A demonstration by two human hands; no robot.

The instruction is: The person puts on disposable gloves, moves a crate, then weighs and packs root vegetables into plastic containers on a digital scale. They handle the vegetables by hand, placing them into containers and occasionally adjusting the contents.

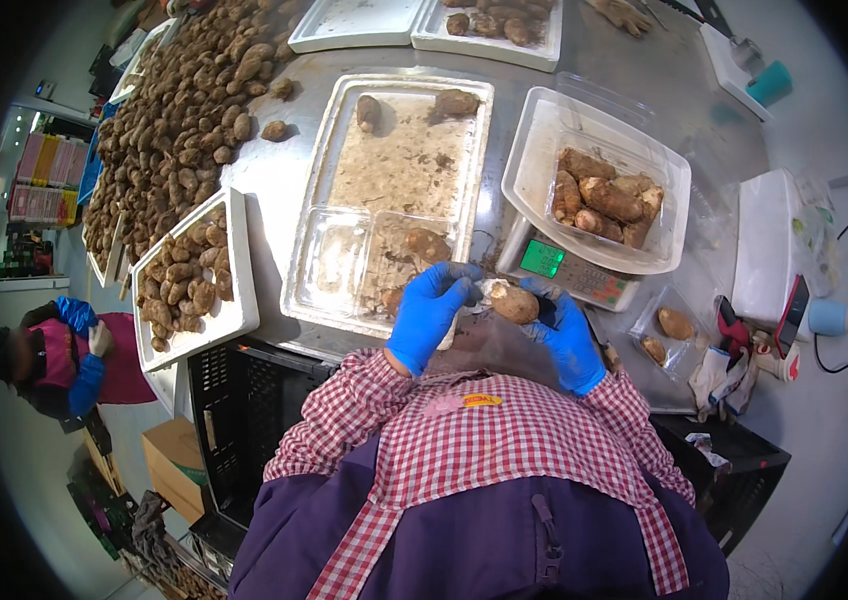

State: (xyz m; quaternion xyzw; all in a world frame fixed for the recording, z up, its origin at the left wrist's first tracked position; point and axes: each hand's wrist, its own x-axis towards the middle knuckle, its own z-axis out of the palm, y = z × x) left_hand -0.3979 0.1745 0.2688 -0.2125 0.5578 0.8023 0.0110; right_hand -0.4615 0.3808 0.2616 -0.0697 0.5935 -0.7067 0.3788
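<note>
Close to my body, over the table's front edge, I hold a brown taro [515, 304] between both blue-gloved hands. My left hand [432, 312] is closed at its left end, where a whitish patch shows; whether that is cut flesh or something thin, I cannot make out. My right hand [570, 342] grips the other end, with something dark at its fingertips. Just beyond is a shallow white tray [399, 160], soiled inside, with a few taros and clear plastic boxes [334, 262]. A digital scale [599, 284] with a green display carries a white tub [672, 185] containing a clear box of taros [611, 200].
A large heap of taros [184, 120] covers the far left, with a filled foam box [234, 300] before it. More white trays [354, 22] stand at the back. To the right lie a clear box with two taros [676, 323] and gloves [729, 380]. Another person [64, 350] stands left.
</note>
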